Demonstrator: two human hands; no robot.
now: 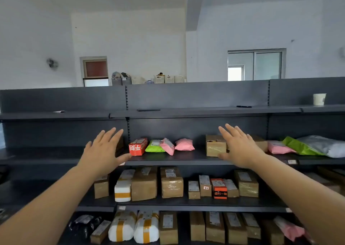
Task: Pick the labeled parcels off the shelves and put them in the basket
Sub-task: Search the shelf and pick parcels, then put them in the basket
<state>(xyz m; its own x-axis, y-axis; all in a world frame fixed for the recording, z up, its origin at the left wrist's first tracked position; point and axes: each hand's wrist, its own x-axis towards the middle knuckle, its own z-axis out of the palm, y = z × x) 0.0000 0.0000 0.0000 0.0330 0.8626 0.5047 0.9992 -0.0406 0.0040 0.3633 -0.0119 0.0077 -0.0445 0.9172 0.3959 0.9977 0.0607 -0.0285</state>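
The shelf [186, 157] holds three pink bags [184, 144], two green bags [155, 146] and one red box [138, 147]. The left hand [104, 149] and right hand [239, 147] are outstretched, each grip wide and empty.

Parcel storeroom or pickup depot. Dark metal shelving [196, 95] runs the width of the room, its tiers stocked with labelled cardboard boxes [171, 183], foam cartons [122, 191] and plastic mailer bags [184, 144]; bare white walls [130, 39] rise behind.

Odds and ends on the top shelf [196, 111].
White paper cup [319, 99] near its right end, black pen [244, 106] left of it; window [256, 64] in the wall behind.
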